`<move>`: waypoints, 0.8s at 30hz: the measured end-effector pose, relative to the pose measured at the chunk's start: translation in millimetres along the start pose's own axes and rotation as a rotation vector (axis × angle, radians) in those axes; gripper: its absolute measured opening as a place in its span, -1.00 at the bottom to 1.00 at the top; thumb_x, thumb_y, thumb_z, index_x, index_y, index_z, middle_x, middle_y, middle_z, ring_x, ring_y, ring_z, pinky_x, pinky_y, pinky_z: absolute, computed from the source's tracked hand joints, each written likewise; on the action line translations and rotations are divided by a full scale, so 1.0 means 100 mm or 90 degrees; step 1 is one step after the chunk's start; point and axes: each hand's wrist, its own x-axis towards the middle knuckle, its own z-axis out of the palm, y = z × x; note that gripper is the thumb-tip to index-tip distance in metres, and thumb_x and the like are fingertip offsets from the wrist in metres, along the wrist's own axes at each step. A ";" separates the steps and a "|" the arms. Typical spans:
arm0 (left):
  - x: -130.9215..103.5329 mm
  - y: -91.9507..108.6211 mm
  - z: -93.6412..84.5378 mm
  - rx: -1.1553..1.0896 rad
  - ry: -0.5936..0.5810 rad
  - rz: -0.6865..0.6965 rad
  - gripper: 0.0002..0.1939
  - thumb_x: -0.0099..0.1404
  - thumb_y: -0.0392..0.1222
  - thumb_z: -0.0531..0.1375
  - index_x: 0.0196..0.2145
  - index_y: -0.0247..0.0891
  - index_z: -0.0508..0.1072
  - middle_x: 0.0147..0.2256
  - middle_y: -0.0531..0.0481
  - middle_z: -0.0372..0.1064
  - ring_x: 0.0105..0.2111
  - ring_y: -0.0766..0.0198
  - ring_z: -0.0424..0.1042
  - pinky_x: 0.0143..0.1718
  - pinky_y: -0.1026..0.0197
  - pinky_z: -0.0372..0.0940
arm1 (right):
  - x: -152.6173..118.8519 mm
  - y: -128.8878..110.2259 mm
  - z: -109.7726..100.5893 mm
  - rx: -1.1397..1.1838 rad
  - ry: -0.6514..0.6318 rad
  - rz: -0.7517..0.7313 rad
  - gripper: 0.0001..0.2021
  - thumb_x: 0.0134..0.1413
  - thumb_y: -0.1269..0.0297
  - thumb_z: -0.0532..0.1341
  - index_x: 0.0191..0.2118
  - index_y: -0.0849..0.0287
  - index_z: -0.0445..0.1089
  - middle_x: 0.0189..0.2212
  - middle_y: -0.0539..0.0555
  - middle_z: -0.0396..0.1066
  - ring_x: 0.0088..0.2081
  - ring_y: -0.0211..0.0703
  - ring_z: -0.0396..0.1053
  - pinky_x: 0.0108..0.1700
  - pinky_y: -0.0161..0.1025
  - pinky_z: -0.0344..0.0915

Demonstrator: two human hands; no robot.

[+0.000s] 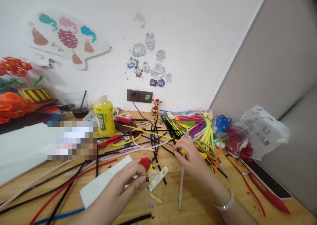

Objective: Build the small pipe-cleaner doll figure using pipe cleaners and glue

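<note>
My left hand [130, 178] is closed round a small red and yellow piece [146, 164], held between thumb and fingertips over the table's middle. To the right, my right hand [189, 155] has its fingers bent together beside a translucent glue stick [181, 187]; whether they grip it or something else cannot be made out. A pale yellow box [158, 178] lies between the hands. White paper [106, 182] is partly under my left forearm. Black pipe cleaners [155, 132] lie beyond the hands.
A yellow bottle [104, 116] and a plastic cup [78, 108] stand at the back left. Colourful pipe cleaners [205, 129] are bundled at the back right. Red-handled scissors [269, 193] lie near the right edge, beside a black phone-like slab [267, 177].
</note>
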 end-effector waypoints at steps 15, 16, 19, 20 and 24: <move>-0.05 0.02 0.17 -0.040 0.022 -0.040 -0.81 0.22 -0.19 0.03 -0.54 -0.20 0.29 -0.50 0.06 0.23 -0.42 0.26 0.27 -0.40 0.31 0.21 | -0.16 -0.65 0.42 0.038 0.057 -0.115 -0.77 0.05 0.40 -0.01 -0.59 0.18 0.18 -0.64 -0.01 0.17 -0.52 -0.25 0.11 -0.48 -0.29 0.01; -0.06 0.02 0.19 -0.053 0.025 -0.047 -0.81 0.22 -0.19 0.02 -0.53 -0.20 0.29 -0.49 0.06 0.23 -0.42 0.26 0.27 -0.41 0.31 0.21 | -0.18 -0.66 0.45 0.035 0.074 -0.112 -0.77 0.04 0.41 -0.01 -0.60 0.17 0.16 -0.65 -0.02 0.16 -0.53 -0.25 0.10 -0.49 -0.30 0.00; -0.08 0.02 0.20 -0.087 0.024 -0.071 -0.81 0.23 -0.17 0.01 -0.51 -0.20 0.29 -0.46 0.05 0.22 -0.41 0.27 0.27 -0.42 0.32 0.22 | -0.20 -0.67 0.49 0.019 0.097 -0.120 -0.77 0.03 0.44 -0.02 -0.60 0.16 0.13 -0.67 -0.02 0.13 -0.54 -0.25 0.08 -0.51 -0.30 -0.03; -0.08 0.02 0.20 -0.090 0.019 -0.075 -0.80 0.24 -0.16 0.01 -0.51 -0.20 0.29 -0.46 0.05 0.22 -0.41 0.27 0.27 -0.42 0.32 0.22 | -0.20 -0.66 0.49 0.013 0.089 -0.128 -0.78 0.04 0.43 -0.02 -0.60 0.16 0.14 -0.66 -0.02 0.14 -0.54 -0.25 0.09 -0.50 -0.29 -0.03; -0.06 0.01 0.17 -0.078 0.012 -0.069 -0.79 0.23 -0.14 0.02 -0.52 -0.21 0.28 -0.47 0.05 0.22 -0.37 0.25 0.26 -0.40 0.31 0.21 | -0.16 -0.60 0.39 0.002 0.031 -0.165 -0.77 0.08 0.35 -0.03 -0.56 0.19 0.20 -0.62 0.01 0.17 -0.50 -0.22 0.12 -0.47 -0.28 0.01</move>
